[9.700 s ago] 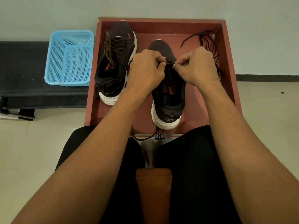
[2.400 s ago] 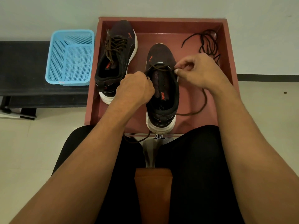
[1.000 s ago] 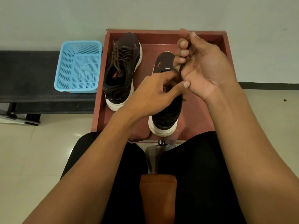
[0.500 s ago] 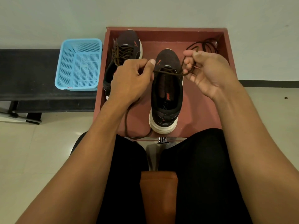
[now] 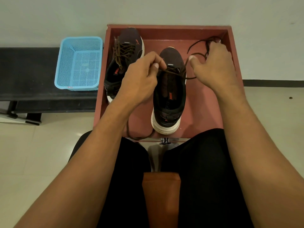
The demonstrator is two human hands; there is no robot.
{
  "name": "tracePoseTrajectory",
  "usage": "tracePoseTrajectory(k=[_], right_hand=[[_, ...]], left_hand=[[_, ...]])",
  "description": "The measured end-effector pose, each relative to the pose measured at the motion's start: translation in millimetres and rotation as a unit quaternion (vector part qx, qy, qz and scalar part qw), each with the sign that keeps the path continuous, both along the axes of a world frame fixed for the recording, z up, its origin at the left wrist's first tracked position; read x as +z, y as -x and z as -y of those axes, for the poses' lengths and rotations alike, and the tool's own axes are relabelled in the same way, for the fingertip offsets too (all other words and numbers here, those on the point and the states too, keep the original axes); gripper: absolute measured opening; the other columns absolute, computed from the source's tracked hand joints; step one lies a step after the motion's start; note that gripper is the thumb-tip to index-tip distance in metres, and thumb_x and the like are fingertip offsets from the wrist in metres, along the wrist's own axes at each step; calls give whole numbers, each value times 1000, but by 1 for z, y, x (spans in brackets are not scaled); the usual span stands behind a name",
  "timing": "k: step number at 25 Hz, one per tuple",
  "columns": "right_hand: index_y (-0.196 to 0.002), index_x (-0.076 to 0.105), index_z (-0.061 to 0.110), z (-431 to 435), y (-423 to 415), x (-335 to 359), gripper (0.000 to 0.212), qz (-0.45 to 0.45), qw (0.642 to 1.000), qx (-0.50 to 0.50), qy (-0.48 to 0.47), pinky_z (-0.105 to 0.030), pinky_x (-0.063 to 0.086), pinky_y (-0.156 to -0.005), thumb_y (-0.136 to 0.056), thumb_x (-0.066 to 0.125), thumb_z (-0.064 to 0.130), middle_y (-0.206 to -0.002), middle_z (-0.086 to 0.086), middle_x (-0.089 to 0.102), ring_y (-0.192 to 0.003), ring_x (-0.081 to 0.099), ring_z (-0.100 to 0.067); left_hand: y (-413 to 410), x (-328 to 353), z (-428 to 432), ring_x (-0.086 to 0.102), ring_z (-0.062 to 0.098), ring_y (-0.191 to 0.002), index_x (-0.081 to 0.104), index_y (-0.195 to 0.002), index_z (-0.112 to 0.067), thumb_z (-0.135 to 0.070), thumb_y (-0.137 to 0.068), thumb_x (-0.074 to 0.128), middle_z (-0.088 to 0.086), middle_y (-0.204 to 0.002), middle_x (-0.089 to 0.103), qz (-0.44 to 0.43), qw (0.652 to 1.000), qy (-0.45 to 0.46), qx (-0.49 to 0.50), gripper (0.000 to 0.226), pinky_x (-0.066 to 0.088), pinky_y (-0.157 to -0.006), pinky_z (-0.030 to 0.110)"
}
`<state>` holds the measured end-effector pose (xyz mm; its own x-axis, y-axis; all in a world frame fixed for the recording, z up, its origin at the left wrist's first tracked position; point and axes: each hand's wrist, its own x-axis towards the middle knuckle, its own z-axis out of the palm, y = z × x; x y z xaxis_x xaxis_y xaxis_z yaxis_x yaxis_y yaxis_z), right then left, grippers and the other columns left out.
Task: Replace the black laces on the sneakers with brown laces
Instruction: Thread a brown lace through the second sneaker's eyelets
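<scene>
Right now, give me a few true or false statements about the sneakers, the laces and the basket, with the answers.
1. The left sneaker is already laced in brown. True.
2. The blue basket sits inside the red tray. False: it stands on the black bench beside the tray.
3. The left hand and the right hand both hold the brown lace of the middle sneaker. True.
4. The black laces are threaded in the middle sneaker. False: they lie loose in the tray's far right corner.
</scene>
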<state>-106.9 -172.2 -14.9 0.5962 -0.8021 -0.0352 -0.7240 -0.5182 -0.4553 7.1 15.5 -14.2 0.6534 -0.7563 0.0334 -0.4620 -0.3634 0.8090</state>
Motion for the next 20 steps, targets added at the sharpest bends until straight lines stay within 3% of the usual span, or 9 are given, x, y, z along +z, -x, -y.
tracePoseTrajectory(k=[2,5,7,10,14,17,20], right_hand=[[-144,59,14,-11,-4,8,60,63,996,69,-6,-43,43,-116,-95,65,48,-147,-4,57,-140,48,-26],[-131,72,26,-26,-7,14,39,141,966,192,-102,-24,55,-101,-95,72,40,-120,14,74,-114,66,4],[-121,77,30,-30,-10,14,29,133,953,246,-115,-19,56,-93,-93,76,37,-107,16,77,-104,70,6],[-111,81,32,-28,-12,11,18,152,953,234,-114,-19,57,-87,-93,78,34,-95,17,78,-93,73,4],[-111,82,22,-18,-6,4,16,186,962,142,-139,-18,60,-81,-95,78,25,-82,11,78,-75,75,-1],[-106,81,24,-13,-4,-3,13,135,975,129,-120,-12,55,-78,-93,79,26,-76,16,76,-76,73,7],[-94,82,30,-16,-9,-3,6,99,981,142,-89,-18,56,-76,-88,83,32,-76,15,74,-76,71,1]], left_hand=[[0,1,1,71,7,-83,65,-105,-23,-19,-105,54,-10,-84,75,-2,999,29,20,12,59,-81,39],[-2,1,4,68,-5,-67,65,-99,-20,-26,-101,67,-13,-80,78,-20,996,68,54,6,52,-65,22],[-4,0,7,67,-4,-60,70,-95,-19,-31,-97,74,-11,-75,77,-26,994,73,74,12,50,-62,18],[-5,-1,11,70,-2,-68,77,-93,-21,-37,-92,79,-12,-76,75,-10,993,72,95,17,52,-65,15],[-6,-5,13,67,0,-77,74,-96,-24,-51,-93,72,-14,-82,71,33,992,18,119,28,51,-70,12],[1,-17,18,68,7,-83,73,-102,-22,-56,-85,75,-10,-87,71,60,990,-83,96,39,57,-77,25],[5,-22,24,72,14,-84,79,-102,-23,-47,-85,78,-5,-88,75,78,983,-107,127,30,63,-80,35]])
